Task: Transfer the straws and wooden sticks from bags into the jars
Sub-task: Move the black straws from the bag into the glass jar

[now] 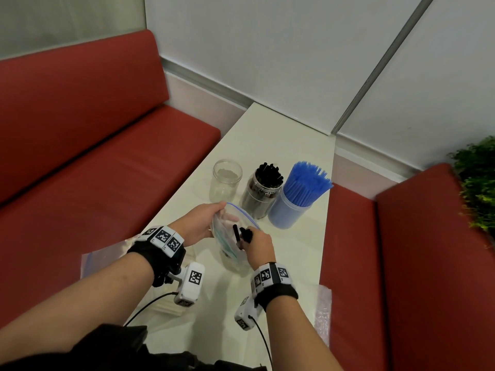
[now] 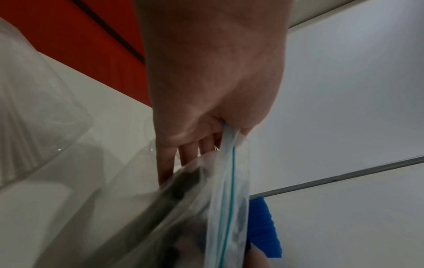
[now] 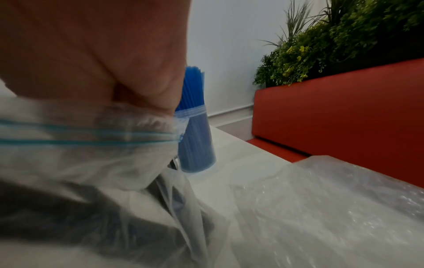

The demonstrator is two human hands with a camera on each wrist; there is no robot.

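The left hand [image 1: 199, 223] holds the bag [image 1: 227, 242] open; the right hand [image 1: 258, 246], inside it, grips black straws [image 1: 242, 235].

Three jars [image 1: 257, 190] crowd the far table [image 1: 270, 135] just beyond the bag [image 1: 227, 236], leaving bare tabletop behind them.

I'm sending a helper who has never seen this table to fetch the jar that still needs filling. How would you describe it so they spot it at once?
Start at the white table between the red benches, where three jars stand in a row beyond the hands. The empty jar is at the left end, beside the jar of black straws. It alone is clear glass with nothing inside; the far one holds blue straws.
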